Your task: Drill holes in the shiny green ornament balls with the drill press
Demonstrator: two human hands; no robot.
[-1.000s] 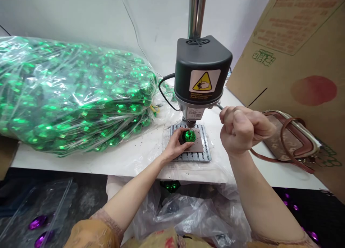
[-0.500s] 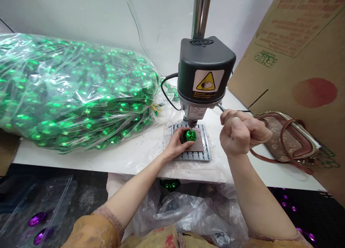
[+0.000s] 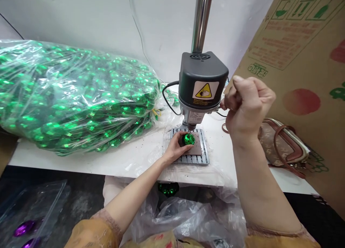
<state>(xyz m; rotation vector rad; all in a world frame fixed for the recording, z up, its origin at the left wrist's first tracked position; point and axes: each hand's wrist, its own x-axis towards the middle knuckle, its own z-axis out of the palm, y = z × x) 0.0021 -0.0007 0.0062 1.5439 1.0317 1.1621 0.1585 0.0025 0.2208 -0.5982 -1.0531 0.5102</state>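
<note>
Green faceted bauble (image 3: 189, 139): seemed light, slick; sides gripped best
My left hand (image 3: 173, 149): pinched it
My right hand (image 3: 249, 106): curled; I couldn't tell around what

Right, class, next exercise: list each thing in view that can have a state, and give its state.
Left hand: curled around the ball's side
Green ball: held under the drill bit
Right hand: closed in a fist
Drill: above the ball; spinning or not, cannot tell
Big plastic sack: full of shiny green pieces, end gathered
Handbag: on the table; open or closed, unclear
</note>
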